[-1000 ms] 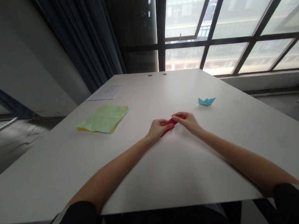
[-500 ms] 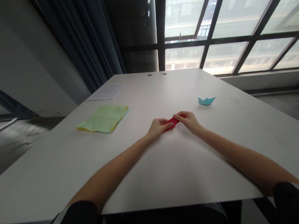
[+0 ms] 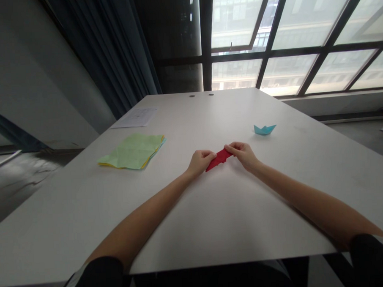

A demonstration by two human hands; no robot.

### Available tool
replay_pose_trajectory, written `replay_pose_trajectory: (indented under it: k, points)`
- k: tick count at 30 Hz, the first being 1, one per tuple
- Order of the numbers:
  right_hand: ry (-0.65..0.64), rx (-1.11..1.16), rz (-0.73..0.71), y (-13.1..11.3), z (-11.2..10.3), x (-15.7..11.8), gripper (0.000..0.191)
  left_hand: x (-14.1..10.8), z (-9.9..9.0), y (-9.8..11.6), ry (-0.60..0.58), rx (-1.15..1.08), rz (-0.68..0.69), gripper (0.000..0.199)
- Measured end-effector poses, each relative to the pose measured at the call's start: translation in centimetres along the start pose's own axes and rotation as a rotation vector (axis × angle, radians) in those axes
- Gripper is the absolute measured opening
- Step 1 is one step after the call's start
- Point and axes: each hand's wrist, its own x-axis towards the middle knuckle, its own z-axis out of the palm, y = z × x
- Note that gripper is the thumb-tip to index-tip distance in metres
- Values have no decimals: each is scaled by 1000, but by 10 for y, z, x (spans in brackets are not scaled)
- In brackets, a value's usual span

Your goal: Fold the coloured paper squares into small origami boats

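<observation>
A small folded piece of red paper is stretched between my two hands near the middle of the table. My left hand is closed, its thumb and fingers pinching the paper's left part. At the paper's upper right end, my right hand grips it between thumb and fingertips. The red paper has a ragged-looking lower edge and a pointed lower left tip. Farther back to the right stands a blue folded paper boat, touched by neither hand.
The white table spreads out around my arms. On its left lies a stack of coloured paper sheets, light green on top with yellow and blue edges below. A printed sheet lies behind the stack. Dark curtains and windows stand beyond.
My left thumb and fingers have shifted on the red paper, uncovering more of its left part and lower left tip. My right hand keeps its grip almost in place.
</observation>
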Motion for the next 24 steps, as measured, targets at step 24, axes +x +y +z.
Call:
replay_pose_trajectory:
  k: [24]
  points:
    - [-137,-164,-12,-5,7,-9,37,1,3,-5,-48,13,132,29]
